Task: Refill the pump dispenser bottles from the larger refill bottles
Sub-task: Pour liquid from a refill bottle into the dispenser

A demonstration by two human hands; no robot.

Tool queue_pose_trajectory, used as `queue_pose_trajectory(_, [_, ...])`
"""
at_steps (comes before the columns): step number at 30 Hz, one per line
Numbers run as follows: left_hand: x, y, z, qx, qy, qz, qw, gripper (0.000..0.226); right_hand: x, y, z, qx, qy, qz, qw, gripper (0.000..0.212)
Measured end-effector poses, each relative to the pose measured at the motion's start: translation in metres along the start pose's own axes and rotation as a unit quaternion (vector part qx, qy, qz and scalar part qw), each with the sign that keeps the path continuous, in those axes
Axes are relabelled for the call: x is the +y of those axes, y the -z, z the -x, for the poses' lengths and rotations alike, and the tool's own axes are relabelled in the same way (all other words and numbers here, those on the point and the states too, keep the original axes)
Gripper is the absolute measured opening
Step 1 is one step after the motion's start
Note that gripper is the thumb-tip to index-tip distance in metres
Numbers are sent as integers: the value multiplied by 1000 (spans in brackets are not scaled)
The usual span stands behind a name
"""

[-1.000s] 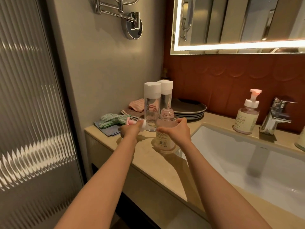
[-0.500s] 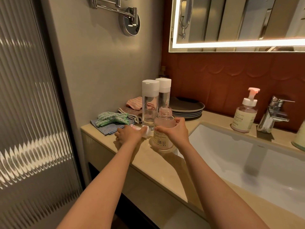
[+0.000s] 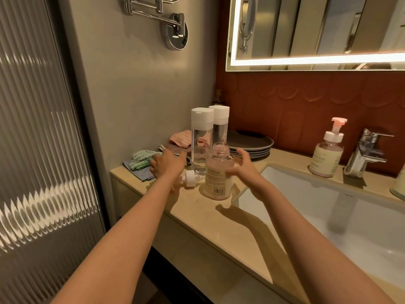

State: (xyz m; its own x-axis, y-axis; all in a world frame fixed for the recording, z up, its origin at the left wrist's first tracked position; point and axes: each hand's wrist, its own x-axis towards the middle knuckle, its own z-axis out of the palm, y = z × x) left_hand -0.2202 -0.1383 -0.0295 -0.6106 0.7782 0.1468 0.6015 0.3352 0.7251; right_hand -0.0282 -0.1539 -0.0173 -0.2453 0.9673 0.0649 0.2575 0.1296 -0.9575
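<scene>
An uncapped pink dispenser bottle (image 3: 218, 175) stands upright on the beige counter (image 3: 219, 220), its neck bare. Its white pump head (image 3: 189, 178) lies on its side on the counter just left of it. My left hand (image 3: 167, 164) hovers over the pump head with relaxed fingers, holding nothing. My right hand (image 3: 243, 170) is spread beside the bottle's right side, apart from it. Two tall clear refill bottles, the front one (image 3: 201, 137) and the rear one (image 3: 219, 123), stand capped in white right behind.
A second pump dispenser (image 3: 327, 154) stands by the chrome tap (image 3: 366, 153) at the back right. The white sink basin (image 3: 328, 207) lies to the right. Stacked grey plates (image 3: 254, 143) and folded cloths (image 3: 142, 161) sit behind the bottles, against the wall.
My left hand laid the pump head on the counter and let go of it. My right hand released the dispenser bottle and drew back, fingers spread.
</scene>
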Motion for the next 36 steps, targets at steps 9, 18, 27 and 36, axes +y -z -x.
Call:
queue_pose_trajectory(9, [64,4,-33,-90,-77,214,970,67,-44,25,-69,88,-38,-73,993,36])
queue_pose_trajectory(18, [76,-28,-66,-106,-134,195,966,81,-37,-1,-131,122,20,47,991,26])
queue_pose_trajectory(27, [73,-29,-66,-15,-178,151,972,70,-29,-2,-126,117,44,47,991,35])
queue_pose_trajectory(36, [100,39,-55,76,-195,178,962,64,-69,9,-114,141,80,45,986,33])
